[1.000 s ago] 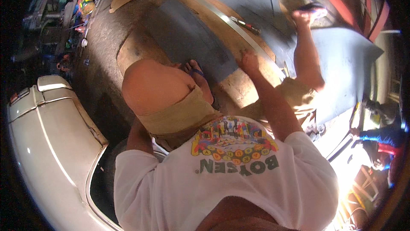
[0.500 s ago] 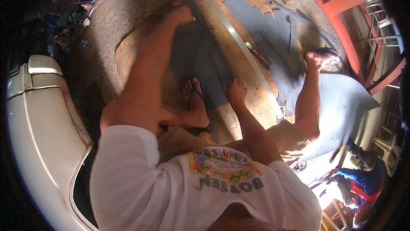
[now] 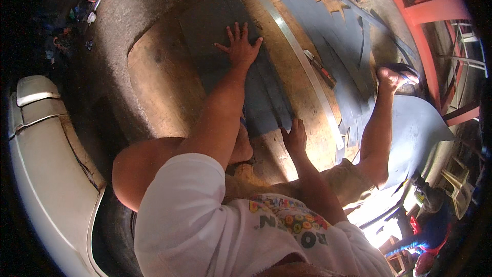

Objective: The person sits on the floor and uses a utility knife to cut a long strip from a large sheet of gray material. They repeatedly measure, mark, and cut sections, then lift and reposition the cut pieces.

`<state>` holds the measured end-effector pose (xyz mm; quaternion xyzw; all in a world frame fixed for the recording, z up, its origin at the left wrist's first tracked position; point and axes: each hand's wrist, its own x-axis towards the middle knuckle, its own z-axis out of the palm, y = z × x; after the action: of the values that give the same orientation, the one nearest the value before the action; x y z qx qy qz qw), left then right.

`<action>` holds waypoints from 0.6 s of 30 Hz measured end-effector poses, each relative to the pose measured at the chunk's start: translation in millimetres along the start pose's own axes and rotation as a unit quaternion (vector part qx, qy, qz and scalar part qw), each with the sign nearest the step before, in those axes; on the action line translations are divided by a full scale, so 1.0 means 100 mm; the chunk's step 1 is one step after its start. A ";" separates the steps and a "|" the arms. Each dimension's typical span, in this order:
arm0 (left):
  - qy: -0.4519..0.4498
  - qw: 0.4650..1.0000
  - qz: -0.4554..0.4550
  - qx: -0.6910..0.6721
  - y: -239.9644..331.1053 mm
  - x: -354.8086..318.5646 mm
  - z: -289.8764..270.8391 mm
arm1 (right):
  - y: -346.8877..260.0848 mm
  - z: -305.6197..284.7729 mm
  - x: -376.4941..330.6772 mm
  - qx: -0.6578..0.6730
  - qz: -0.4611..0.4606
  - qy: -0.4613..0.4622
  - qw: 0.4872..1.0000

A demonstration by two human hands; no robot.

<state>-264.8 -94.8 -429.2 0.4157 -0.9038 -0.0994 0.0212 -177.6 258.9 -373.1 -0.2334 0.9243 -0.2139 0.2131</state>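
Observation:
A dark grey sheet (image 3: 205,33) lies on a brown wooden board (image 3: 159,77), with a long narrow dark strip (image 3: 269,85) along its right side. My left hand (image 3: 241,46) is spread flat on the sheet, fingers wide apart. At the near right corner of the sheet and strip is my right hand (image 3: 296,137), its thumb apart from its fingers and its fingertips by the strip's end. A long metal straightedge (image 3: 302,62) lies on the board to the right. Beyond it rests a red and black utility knife (image 3: 320,69).
Several cut dark strips (image 3: 312,13) overlap on the right. A larger grey sheet (image 3: 410,128) curves beside my right leg. Red metal framing (image 3: 410,15) stands at far right. A pale vehicle panel (image 3: 46,174) is at left. Another person (image 3: 428,226) works at lower right.
My left hand has come down from the sheet's far end to its middle and spread flat. My right hand has shifted slightly nearer and right in view. The whole view has also shifted.

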 end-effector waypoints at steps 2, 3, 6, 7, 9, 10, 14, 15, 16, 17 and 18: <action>0.016 1.000 -0.005 0.011 0.00 0.02 0.03 | 0.03 0.03 -0.02 0.018 -0.013 0.006 1.000; 0.028 0.999 -0.004 0.016 0.01 0.05 0.05 | 0.05 0.06 0.00 0.025 -0.024 0.021 0.999; 0.026 1.000 -0.015 0.005 0.11 0.14 0.08 | 0.13 0.12 0.02 0.041 -0.037 0.068 0.996; 0.012 1.000 -0.021 -0.003 0.14 0.16 0.11 | 0.10 0.09 0.02 0.042 -0.035 0.079 0.995; 0.115 0.991 0.012 -0.071 -0.17 0.24 0.35 | 0.13 0.20 0.00 0.017 -0.085 0.141 0.986; 0.076 0.995 0.010 -0.061 -0.08 0.16 0.40 | 0.18 0.15 -0.02 0.045 -0.039 0.093 0.994; 0.083 0.996 0.015 0.008 -0.15 0.24 0.53 | 0.18 0.09 -0.02 0.096 0.012 0.064 0.993; 0.073 0.997 0.026 0.004 -0.11 0.24 0.52 | 0.22 0.10 -0.05 0.092 0.022 0.065 0.993; 0.070 0.997 0.032 0.005 -0.13 0.27 0.47 | 0.22 0.11 -0.03 0.092 0.025 0.066 0.993; 0.073 0.997 0.032 0.005 -0.15 0.27 0.48 | 0.22 0.12 -0.04 0.092 0.026 0.067 0.993; 0.076 0.997 0.032 0.004 -0.17 0.28 0.49 | 0.23 0.12 -0.06 0.088 0.025 0.079 0.993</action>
<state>-276.6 -118.7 -481.4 0.3931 -0.9128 -0.0630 0.0916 -174.8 276.3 -392.5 -0.1732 0.9212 -0.3071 0.1648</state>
